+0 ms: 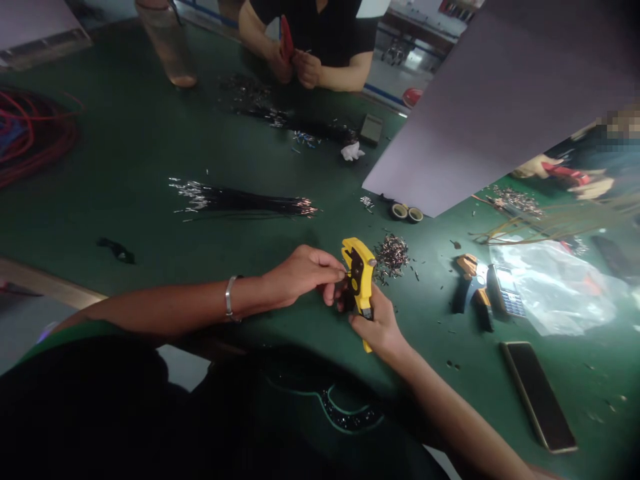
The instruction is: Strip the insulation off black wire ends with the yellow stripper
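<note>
My right hand (380,323) is closed round the handles of a yellow-and-black wire stripper (367,270), its jaws upward. Close against the tool's left side, my left hand (305,277) pinches with thumb and forefinger; whatever lies between the fingertips is too small to make out. Just right of the stripper's head is a pile of small dark and coppery bits (393,253). Beyond my left hand a bundle of black wires (250,200) lies flat, with silvery ends on the left and coppery ends on the right.
Right of my hands are an orange-and-black tool (473,283), a keypad device (507,290), a plastic bag (560,300) and a phone (540,397). A pale panel (480,107) juts over the table. Two co-workers hold red tools. A bottle (167,47) and red wire coils (30,133) stand left.
</note>
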`<action>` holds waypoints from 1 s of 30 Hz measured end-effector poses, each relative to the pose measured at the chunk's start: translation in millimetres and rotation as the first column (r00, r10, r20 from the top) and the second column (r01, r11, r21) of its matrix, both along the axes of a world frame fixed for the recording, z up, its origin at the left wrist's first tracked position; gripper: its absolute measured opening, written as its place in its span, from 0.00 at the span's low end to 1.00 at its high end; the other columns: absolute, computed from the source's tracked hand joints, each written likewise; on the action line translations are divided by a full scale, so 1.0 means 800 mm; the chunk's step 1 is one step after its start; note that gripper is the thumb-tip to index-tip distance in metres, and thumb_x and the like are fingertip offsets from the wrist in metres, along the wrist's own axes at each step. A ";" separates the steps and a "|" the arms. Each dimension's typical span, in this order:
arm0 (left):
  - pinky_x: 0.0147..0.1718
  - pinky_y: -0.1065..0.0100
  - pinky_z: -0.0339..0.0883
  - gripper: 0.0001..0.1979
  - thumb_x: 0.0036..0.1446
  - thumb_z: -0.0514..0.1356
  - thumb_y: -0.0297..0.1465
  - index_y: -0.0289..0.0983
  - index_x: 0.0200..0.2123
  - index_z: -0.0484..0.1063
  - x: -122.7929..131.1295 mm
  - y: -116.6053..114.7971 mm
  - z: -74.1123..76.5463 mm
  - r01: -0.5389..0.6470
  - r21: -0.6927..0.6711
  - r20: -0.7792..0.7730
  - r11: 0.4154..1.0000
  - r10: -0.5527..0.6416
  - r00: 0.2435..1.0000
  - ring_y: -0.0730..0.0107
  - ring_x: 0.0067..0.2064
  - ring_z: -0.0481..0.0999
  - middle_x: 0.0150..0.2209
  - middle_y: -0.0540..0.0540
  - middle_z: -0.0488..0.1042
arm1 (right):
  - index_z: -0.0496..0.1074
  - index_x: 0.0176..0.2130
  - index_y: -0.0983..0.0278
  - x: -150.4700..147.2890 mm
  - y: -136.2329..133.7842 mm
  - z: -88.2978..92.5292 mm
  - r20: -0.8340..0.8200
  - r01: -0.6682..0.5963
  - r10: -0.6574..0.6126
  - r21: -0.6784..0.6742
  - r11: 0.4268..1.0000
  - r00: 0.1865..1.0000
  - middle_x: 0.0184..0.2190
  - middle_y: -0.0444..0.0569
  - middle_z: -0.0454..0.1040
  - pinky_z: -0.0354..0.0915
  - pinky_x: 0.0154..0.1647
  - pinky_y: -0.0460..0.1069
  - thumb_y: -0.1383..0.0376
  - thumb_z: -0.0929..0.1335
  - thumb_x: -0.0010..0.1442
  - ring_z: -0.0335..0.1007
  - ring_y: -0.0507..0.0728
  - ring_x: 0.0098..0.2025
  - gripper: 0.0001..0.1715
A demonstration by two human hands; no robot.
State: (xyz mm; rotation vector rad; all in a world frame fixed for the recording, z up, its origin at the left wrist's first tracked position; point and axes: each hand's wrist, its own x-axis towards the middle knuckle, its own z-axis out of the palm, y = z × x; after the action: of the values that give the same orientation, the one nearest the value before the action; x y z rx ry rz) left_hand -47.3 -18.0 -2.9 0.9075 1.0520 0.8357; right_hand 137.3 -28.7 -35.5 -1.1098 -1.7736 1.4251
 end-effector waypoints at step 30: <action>0.31 0.75 0.68 0.08 0.47 0.61 0.22 0.35 0.18 0.75 -0.005 -0.011 0.005 0.098 0.299 -0.171 0.949 -0.048 0.984 0.76 0.26 0.74 0.21 0.52 0.77 | 0.59 0.53 0.67 0.004 -0.002 -0.014 0.223 -0.024 -0.258 0.796 0.604 0.940 0.37 0.57 0.72 0.73 0.38 0.58 0.71 0.63 0.48 0.72 0.63 0.38 0.30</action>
State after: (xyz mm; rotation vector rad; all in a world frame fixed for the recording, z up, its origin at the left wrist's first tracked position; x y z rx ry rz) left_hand -51.4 -26.4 1.5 1.2880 1.0372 0.8890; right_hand 140.1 -30.6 -46.9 -0.9374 -2.1612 0.2366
